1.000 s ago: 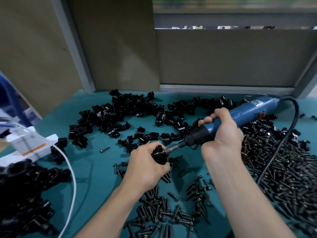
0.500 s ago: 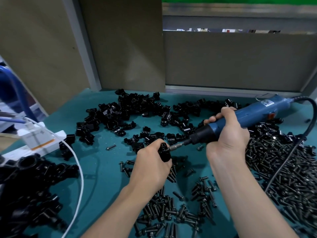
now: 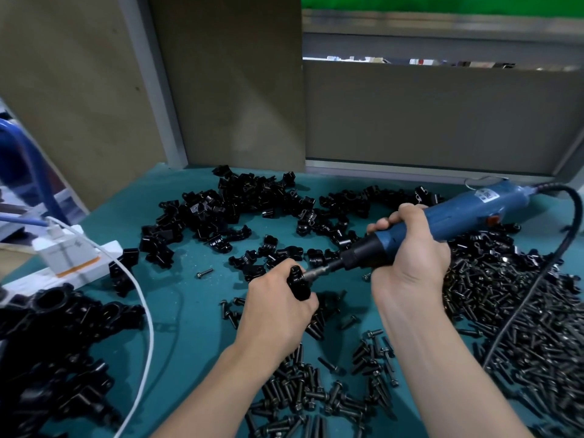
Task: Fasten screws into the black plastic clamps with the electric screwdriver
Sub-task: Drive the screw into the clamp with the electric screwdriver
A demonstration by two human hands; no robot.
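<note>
My left hand [image 3: 275,308] grips a black plastic clamp [image 3: 298,282] above the green table. My right hand [image 3: 410,254] holds the blue electric screwdriver [image 3: 448,216] by its front end, tilted down to the left. Its metal bit [image 3: 319,271] meets the clamp's right side. A heap of loose black clamps [image 3: 246,203] lies behind the hands. Dark screws [image 3: 521,311] are piled at the right, and more screws [image 3: 316,393] lie between my forearms.
A pile of black clamps [image 3: 53,349] fills the near left. A white power strip [image 3: 66,257] with a white cable [image 3: 145,327] sits at the left edge. The screwdriver's black cord [image 3: 537,279] runs across the screw pile. Grey partition panels [image 3: 426,115] close the back.
The view has shifted a little, so the hands sit slightly lower and to the right. The left hand keeps the clamp against the bit and the right hand keeps its grip on the screwdriver.
</note>
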